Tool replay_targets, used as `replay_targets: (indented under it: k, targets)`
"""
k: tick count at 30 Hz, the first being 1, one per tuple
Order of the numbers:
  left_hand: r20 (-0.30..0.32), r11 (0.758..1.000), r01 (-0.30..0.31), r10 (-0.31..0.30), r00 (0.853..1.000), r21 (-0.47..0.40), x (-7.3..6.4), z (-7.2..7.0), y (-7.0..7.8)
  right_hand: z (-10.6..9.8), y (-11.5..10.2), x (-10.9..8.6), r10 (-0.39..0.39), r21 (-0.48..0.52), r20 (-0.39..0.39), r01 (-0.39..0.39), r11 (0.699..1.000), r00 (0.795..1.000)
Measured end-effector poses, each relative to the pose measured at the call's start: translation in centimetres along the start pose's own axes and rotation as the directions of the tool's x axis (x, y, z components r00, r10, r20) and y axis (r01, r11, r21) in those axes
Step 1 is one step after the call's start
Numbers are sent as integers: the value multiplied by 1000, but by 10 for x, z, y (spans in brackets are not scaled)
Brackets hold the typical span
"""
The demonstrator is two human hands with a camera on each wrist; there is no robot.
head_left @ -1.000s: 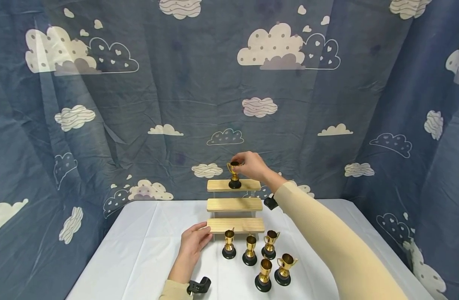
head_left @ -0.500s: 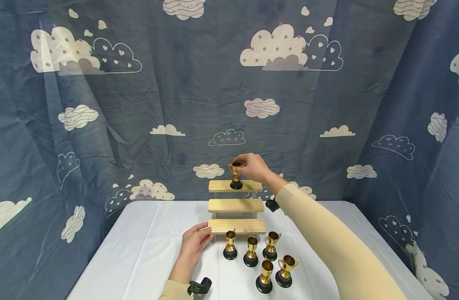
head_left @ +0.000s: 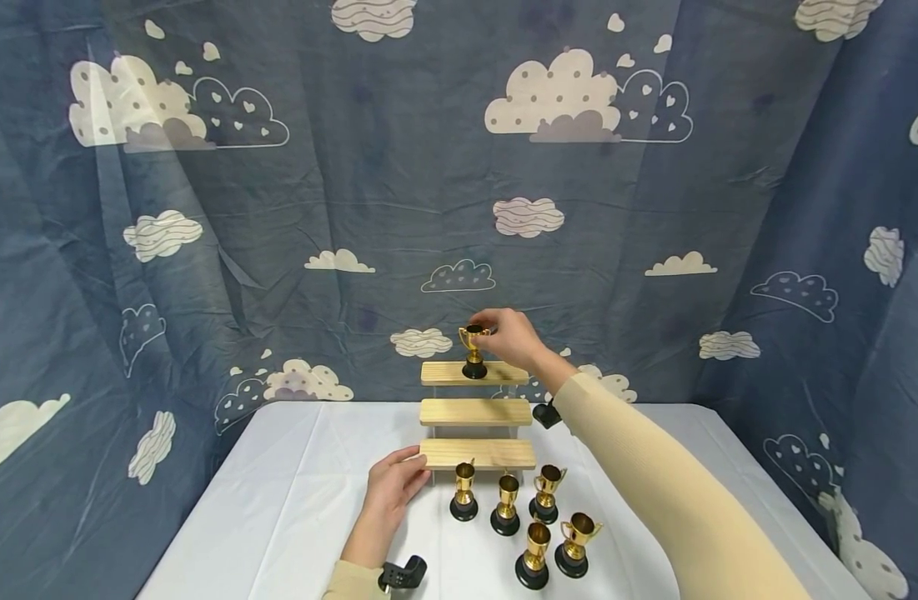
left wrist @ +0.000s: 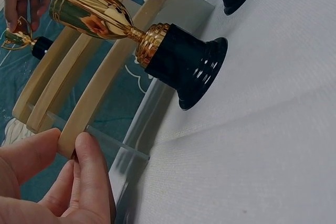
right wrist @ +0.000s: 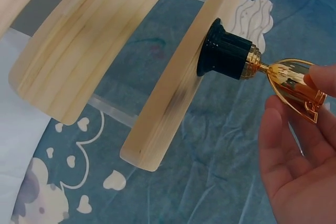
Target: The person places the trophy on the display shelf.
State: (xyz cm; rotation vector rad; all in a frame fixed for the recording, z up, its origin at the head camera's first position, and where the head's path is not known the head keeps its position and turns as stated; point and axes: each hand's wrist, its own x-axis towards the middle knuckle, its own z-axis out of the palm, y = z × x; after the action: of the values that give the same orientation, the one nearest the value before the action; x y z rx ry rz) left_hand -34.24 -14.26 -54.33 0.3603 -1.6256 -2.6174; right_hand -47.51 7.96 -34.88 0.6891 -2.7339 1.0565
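The right hand (head_left: 509, 336) is pinching the rim of a gold trophy (head_left: 473, 351) standing upright on the top shelf (head_left: 439, 373), apparently seated flush. The left hand (head_left: 395, 487), well nearer the person, is gripping the bottom shelf (head_left: 479, 454) end.

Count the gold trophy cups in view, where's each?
6. One trophy stands on the top shelf, right hand holding its cup. Five on the table before the bottom shelf: three in a row, two nearer. None apparently hidden.
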Motion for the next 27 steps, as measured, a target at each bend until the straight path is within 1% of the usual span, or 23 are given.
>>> replay_targets:
  k: [5, 11, 22, 27]
  targets:
    - [-4, 1000, 3, -3, 1000, -2, 2, 2, 0, 0, 2, 1, -8, 20, 2, 8, 1000, 1000]
    - [-5, 1000, 14, -14, 1000, 0, 3, 0, -2, 0, 2, -1, -12, 6, 6, 12, 1000, 1000]
    - [0, 1000, -13, 13, 1000, -9, 3, 2, -2, 1, 1, -1, 3, -27, 6, -3, 1000, 1000]
    - [3, 1000, -4, 4, 1000, -5, 3, 0, -3, 1, 1, -1, 0, -16, 18, 0, 1000, 1000]
